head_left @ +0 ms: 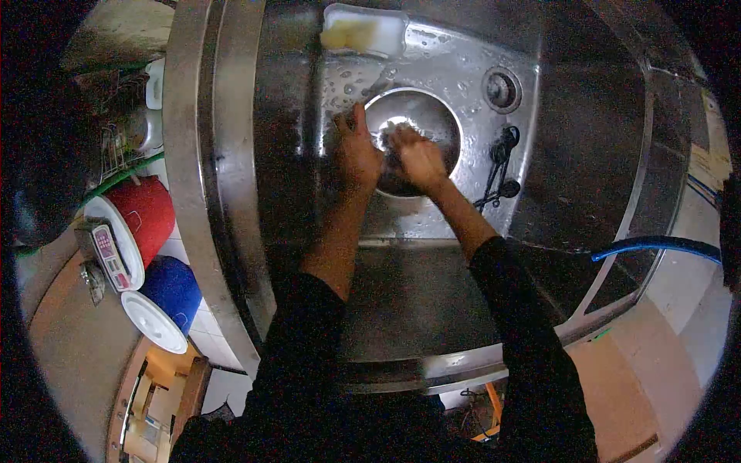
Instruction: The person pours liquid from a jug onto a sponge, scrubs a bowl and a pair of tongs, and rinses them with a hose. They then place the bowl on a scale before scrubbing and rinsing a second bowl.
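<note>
A round metal bowl (pixel 451 127) with a shiny rim rests on the wet floor of a steel sink (pixel 432 225). My left hand (pixel 360 154) grips the bowl's left rim, its fingers pointing up along the edge. Inside the bowl, my right hand (pixel 421 160) presses against the inner wall with its fingers bent together. Whatever that hand holds, if anything, is hidden and blurred. Right of the bowl lie black measuring spoons (pixel 500 166). A white tray (pixel 387 17) with something yellowish in it sits at the sink's far side.
The drain (pixel 502 90) is near the sink's upper right. A blue hose (pixel 656 244) hangs over the right edge. Outside the sink at left stand a red container (pixel 143 212), a blue container (pixel 171 287) with a white lid, and a dish rack (pixel 116 150).
</note>
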Demonstrator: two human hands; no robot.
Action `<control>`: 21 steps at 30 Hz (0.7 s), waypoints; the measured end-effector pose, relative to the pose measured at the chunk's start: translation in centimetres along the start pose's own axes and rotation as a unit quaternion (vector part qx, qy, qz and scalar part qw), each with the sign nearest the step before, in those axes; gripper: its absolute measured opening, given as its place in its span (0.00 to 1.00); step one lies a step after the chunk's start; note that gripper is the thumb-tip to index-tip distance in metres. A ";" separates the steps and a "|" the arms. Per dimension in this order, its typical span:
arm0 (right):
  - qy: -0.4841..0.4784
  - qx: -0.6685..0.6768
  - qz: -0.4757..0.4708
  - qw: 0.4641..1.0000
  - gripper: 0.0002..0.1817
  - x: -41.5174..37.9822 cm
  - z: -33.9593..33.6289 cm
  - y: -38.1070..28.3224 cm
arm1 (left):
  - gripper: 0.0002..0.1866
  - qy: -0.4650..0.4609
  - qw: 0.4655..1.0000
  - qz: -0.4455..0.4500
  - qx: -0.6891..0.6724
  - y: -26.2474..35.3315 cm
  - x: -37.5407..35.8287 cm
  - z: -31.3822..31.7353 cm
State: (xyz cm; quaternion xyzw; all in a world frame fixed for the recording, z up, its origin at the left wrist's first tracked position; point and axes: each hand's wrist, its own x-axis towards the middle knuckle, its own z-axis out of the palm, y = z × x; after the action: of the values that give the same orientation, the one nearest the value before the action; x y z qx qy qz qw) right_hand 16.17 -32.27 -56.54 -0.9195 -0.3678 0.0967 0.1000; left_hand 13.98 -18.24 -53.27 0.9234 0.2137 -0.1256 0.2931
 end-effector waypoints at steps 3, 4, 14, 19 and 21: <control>-0.063 0.080 0.187 0.977 0.17 1.0 -0.1 0.0 | 0.48 0.053 0.998 -0.013 0.023 0.1 -0.3 1.3; -0.039 0.063 0.200 0.977 0.17 1.0 0.2 -1.7 | 0.48 0.054 0.998 -0.011 0.019 0.4 0.0 1.0; 0.034 0.056 0.062 0.996 0.23 -0.1 1.5 -1.0 | 0.48 0.067 0.997 0.010 -0.040 0.0 0.0 1.1; -0.087 0.070 0.090 0.990 0.22 1.5 -1.6 2.1 | 0.48 0.051 0.999 -0.012 -0.009 -0.1 0.1 1.2; -0.037 0.073 0.108 0.991 0.22 1.4 -0.9 0.9 | 0.47 0.038 0.998 -0.030 -0.037 0.8 -0.1 0.2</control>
State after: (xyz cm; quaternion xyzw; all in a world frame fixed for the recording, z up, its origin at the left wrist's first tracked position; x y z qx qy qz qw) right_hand 17.98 -32.01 -56.00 -0.9399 -0.2617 0.1672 0.1421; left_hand 14.20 -18.93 -52.97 0.9091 0.2568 -0.0911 0.3152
